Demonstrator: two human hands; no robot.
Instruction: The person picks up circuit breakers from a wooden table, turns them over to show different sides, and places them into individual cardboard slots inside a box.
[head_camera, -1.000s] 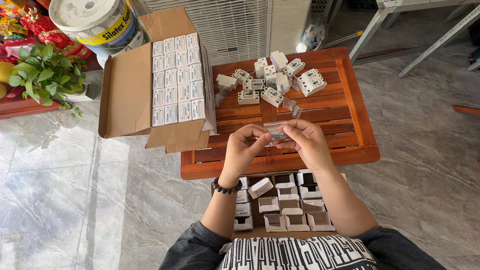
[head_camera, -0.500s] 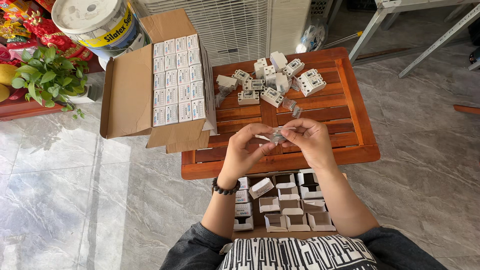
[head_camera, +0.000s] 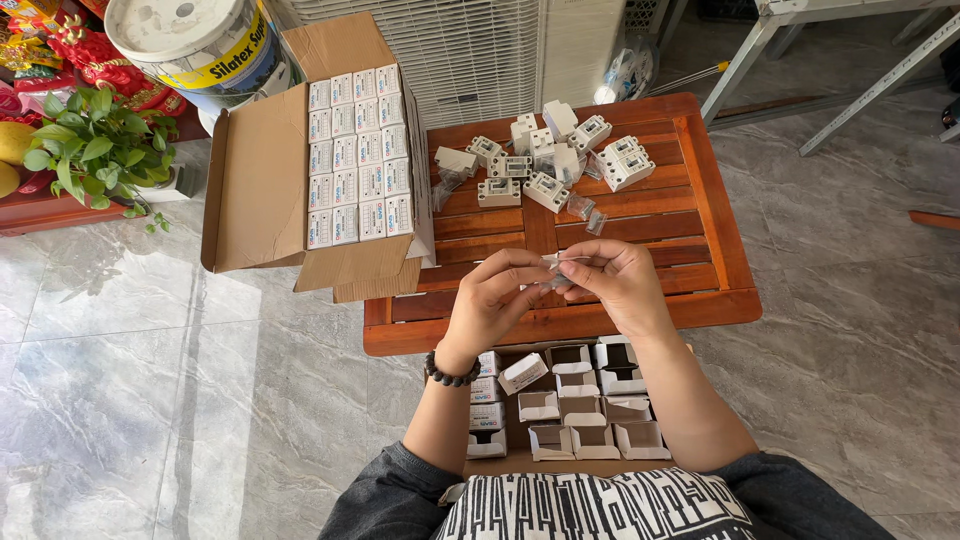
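My left hand (head_camera: 496, 293) and my right hand (head_camera: 612, 280) meet above the front of a low wooden slatted table (head_camera: 700, 200). Between their fingertips they pinch a small clear plastic bag (head_camera: 553, 264) with a tiny item inside. At the back of the table lies a pile of several small white electrical devices (head_camera: 548, 160), with two more small clear bags (head_camera: 588, 213) beside it. Below my hands, on my lap, sits a box of several small open white cartons (head_camera: 585, 410).
A big open cardboard box (head_camera: 260, 190) packed with several small white cartons (head_camera: 356, 155) rests on the table's left end. A paint bucket (head_camera: 190, 45) and a potted plant (head_camera: 95, 140) stand at left. A white slatted unit (head_camera: 480, 50) and metal legs (head_camera: 860, 70) are behind. Grey tile floor surrounds.
My hands have stayed in place above the table's front, with the fingers shifting a little on the small clear bag.
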